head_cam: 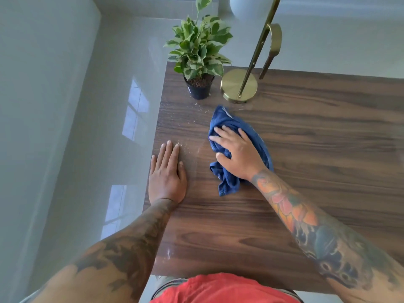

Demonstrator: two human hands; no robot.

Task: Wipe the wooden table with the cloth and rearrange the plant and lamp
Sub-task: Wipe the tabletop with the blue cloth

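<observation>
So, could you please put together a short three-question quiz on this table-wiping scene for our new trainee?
1. True or false: the left hand lies flat on the dark wooden table, holding nothing.
2. Which thing does the right hand press on?
A. the crumpled blue cloth
B. the round brass lamp base
C. the small black pot of the green-and-white leafy plant
3. Fill in: pale specks of dust lie on the table between the plant pot and the ___ hand.

Key: 1 true; 2 A; 3 left.
</observation>
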